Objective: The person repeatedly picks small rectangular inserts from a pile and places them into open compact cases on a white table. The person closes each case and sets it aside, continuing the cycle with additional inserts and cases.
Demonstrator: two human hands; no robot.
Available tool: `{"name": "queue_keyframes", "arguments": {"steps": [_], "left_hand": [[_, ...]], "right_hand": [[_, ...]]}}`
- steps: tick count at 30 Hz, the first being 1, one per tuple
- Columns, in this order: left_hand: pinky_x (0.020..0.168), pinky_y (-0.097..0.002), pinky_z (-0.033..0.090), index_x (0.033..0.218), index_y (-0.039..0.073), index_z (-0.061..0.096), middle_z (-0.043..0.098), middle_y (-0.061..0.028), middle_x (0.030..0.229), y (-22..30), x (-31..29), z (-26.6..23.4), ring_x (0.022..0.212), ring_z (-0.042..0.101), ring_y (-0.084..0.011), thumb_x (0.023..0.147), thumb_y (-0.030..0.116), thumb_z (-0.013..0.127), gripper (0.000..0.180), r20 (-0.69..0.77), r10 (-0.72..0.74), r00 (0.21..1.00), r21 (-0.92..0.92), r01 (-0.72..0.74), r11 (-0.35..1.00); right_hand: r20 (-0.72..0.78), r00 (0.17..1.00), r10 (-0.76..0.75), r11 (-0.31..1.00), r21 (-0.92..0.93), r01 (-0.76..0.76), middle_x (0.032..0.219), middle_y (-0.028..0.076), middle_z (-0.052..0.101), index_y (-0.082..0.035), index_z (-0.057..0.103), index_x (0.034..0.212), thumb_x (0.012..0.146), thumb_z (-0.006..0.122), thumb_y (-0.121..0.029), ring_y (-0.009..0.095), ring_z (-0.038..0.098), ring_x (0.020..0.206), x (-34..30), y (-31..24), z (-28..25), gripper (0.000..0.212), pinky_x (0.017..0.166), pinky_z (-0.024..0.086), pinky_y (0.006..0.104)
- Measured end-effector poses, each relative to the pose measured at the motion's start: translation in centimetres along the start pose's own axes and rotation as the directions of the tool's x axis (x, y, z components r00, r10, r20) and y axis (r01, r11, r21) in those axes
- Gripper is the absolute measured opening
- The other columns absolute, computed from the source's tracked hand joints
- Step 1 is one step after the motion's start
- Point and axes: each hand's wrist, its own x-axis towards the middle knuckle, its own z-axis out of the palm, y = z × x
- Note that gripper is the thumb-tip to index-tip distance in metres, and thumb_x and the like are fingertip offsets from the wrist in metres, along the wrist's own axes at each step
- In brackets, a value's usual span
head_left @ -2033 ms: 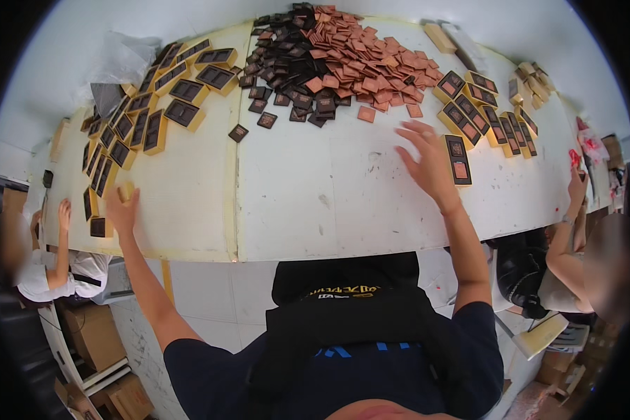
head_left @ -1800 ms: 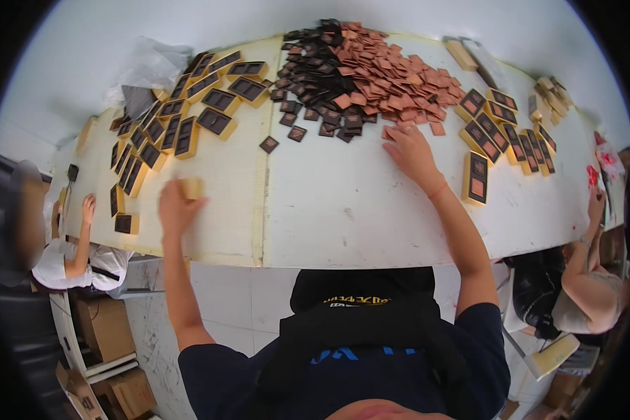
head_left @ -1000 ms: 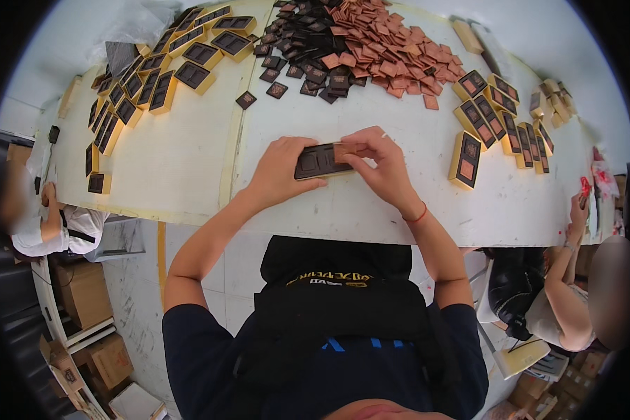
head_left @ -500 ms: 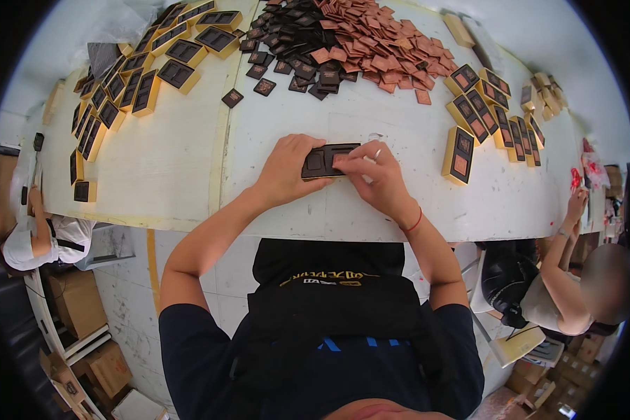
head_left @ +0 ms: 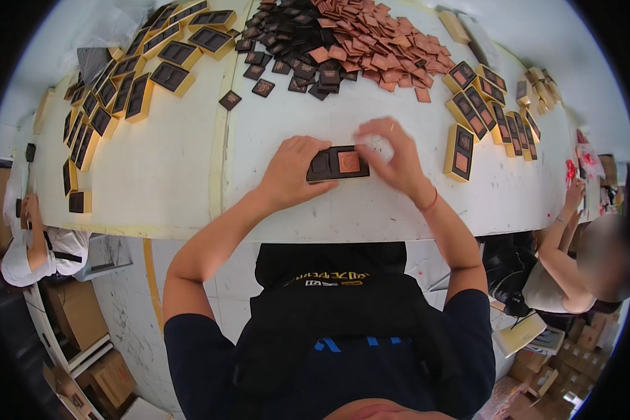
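My left hand point(head_left: 292, 173) grips the left end of a small black two-compartment box point(head_left: 337, 175), thumb along its near side. A copper-coloured square packet point(head_left: 348, 162) lies flat in the right compartment; the left compartment point(head_left: 320, 164) shows only its dark inside. My right hand point(head_left: 393, 155) is just beside the box's right end, fingers spread and slightly blurred, holding nothing. Beyond the box lie a heap of copper-coloured squares point(head_left: 378, 42) and a heap of black squares point(head_left: 287, 42). One black square point(head_left: 230, 100) lies apart from them.
Gold-sided boxes with dark compartments point(head_left: 178, 53) spread over the left of the table point(head_left: 161, 168). At the right stand more gold boxes point(head_left: 459, 152), several with a copper square inside. A person point(head_left: 565, 259) sits at the right end, another point(head_left: 45, 252) at the left.
My right fingers have let go of the copper-coloured square packet, now flat in the right compartment, and have moved right and away. The box has shifted slightly right in my left hand.
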Motion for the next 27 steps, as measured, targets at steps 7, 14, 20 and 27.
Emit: {"name": "queue_keyframes", "arguments": {"steps": [7,14,20,27], "left_hand": [[0.103,-0.0438,0.041,0.128,0.007,0.052,0.058,-0.0119,0.122,-0.3,0.5,-0.2,0.118,0.052,-0.0343,0.075,0.030,0.083,0.066,0.048,0.025,0.999,-0.010,-0.025,1.000],[0.107,-0.0439,0.040,0.138,0.011,0.047,0.054,-0.0120,0.133,0.0,-0.3,-1.1,0.125,0.050,-0.0339,0.075,0.029,0.084,0.075,0.063,0.024,0.998,0.005,-0.024,1.000],[0.108,-0.0438,0.038,0.145,0.012,0.042,0.055,-0.0132,0.134,0.4,-0.6,-2.2,0.126,0.050,-0.0340,0.074,0.028,0.084,0.084,0.062,-0.068,0.996,-0.024,0.070,0.997],[0.108,-0.0433,0.038,0.148,0.010,0.039,0.058,-0.0130,0.131,-0.2,-0.6,-1.6,0.123,0.053,-0.0331,0.072,0.026,0.086,0.091,0.074,-0.044,0.996,-0.003,0.044,0.999]], "right_hand": [[-0.122,0.960,0.254,0.927,-0.252,-0.277,0.105,0.014,0.065,-0.004,0.069,0.104,0.083,0.078,-0.023,0.032,0.065,0.094,9.4,6.0,5.3,0.031,0.080,0.053,0.0389],[-0.206,0.963,0.172,0.963,-0.170,-0.209,0.093,0.010,0.066,-0.002,0.071,0.106,0.094,0.068,-0.017,0.019,0.066,0.067,9.3,8.0,4.1,0.020,0.061,0.051,0.0316],[0.208,0.812,0.545,0.609,0.568,-0.554,0.089,0.005,0.065,0.001,0.063,0.115,0.106,0.052,-0.019,0.010,0.068,0.073,5.4,-1.3,0.9,0.025,0.058,0.051,0.0192],[0.226,0.862,0.454,0.708,0.496,-0.503,0.089,0.002,0.064,0.000,0.062,0.115,0.100,0.057,-0.009,0.005,0.062,0.078,2.3,-4.0,1.8,0.018,0.058,0.057,0.0208]]}}
